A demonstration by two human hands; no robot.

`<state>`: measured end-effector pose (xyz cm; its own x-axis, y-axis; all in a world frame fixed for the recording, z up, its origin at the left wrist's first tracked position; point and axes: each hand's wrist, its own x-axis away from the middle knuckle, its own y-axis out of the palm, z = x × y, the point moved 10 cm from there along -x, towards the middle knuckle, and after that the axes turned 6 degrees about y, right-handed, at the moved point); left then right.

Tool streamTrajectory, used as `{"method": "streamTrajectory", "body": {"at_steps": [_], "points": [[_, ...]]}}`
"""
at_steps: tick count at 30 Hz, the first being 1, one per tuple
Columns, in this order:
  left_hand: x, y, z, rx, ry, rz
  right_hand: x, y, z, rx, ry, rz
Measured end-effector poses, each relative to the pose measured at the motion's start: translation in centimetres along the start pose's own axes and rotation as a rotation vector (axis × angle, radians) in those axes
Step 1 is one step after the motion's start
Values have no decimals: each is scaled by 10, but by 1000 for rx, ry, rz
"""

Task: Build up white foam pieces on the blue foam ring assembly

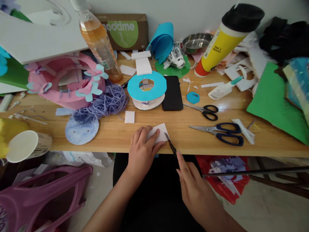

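My left hand [143, 145] lies on a small white piece of card [161, 131], its fingers spread and pressing it to the table near the front edge. In my right hand [190, 180] is a black craft knife [172, 146], its blade tip touching or just over the card's right side. A small white square [129, 117] lies just beyond my left hand. Behind it stands a ring-shaped piece with a blue top [147, 85] and a white lower disc. To the right of the card rest large dark-blue-handled scissors [220, 130] and smaller black-handled scissors [206, 111].
A black phone [172, 93], a glue bottle [223, 89] and a yellow cup [222, 42] stand or lie farther back. Purple yarn [103, 101], a pink paper ring [55, 96] and a drink bottle [100, 45] crowd the left. Green sheet [277, 106] covers the right.
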<state>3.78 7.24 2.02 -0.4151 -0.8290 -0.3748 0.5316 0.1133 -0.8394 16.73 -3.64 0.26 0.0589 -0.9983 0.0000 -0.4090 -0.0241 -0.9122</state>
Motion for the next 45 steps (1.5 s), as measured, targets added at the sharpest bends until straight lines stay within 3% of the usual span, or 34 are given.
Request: {"method": "streamTrajectory", "body": {"at_steps": [10,24,31,35,38,45], "points": [[0,0,1,5,5,4,-16,-1,-11,113,-10,23],[-1,0,3,-41,4,-12,-4,-12,-13,222,-11,36],[-1,3,1,-42,-12,-32,36,-10,-7,107,-5,-75],[-2,3,-1,-21,4,-22,57,-22,4,-18,30,-78],[-3,1,-2,-4,9,-9,43,-32,5,-79,26,-44],[-1,0,-1,-7,12,8,-30,-24,-8,-72,-1,20]]}}
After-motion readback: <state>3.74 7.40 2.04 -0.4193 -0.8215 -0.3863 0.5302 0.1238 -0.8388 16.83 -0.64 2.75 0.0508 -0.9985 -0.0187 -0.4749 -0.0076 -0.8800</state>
